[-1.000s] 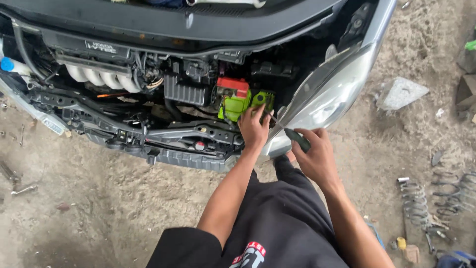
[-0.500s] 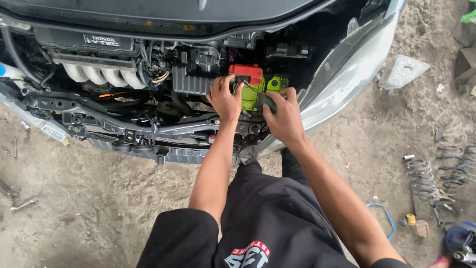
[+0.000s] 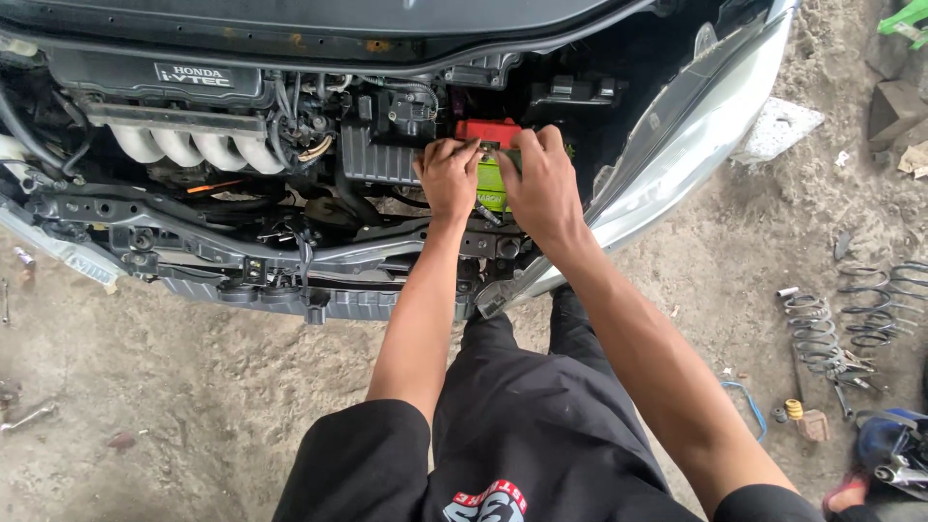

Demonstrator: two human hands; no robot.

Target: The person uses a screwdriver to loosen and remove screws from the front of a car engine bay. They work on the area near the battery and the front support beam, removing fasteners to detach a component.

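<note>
A green car battery (image 3: pixel 490 189) with a red terminal cover (image 3: pixel 486 130) sits in the open engine bay (image 3: pixel 290 145). Both my hands rest on its top, side by side. My left hand (image 3: pixel 448 176) has its fingers curled on the battery's top edge just below the red cover. My right hand (image 3: pixel 541 184) lies over the battery's right half, and a dark green tool (image 3: pixel 509 156) shows under its thumb and fingers. The hands hide most of the battery top. My legs in black shorts fill the lower frame.
White intake runners (image 3: pixel 184 145) lie left of the battery and a bare front crossmember (image 3: pixel 242 256) runs below. The silver headlight and fender (image 3: pixel 677 159) stand at the right. Coil springs (image 3: pixel 822 329) and small parts lie on the dirt floor right, a wrench (image 3: pixel 29 418) left.
My right hand, which held the dark green tool off to the side near the headlight, has come onto the battery beside my left hand. The view has shifted closer over the engine bay.
</note>
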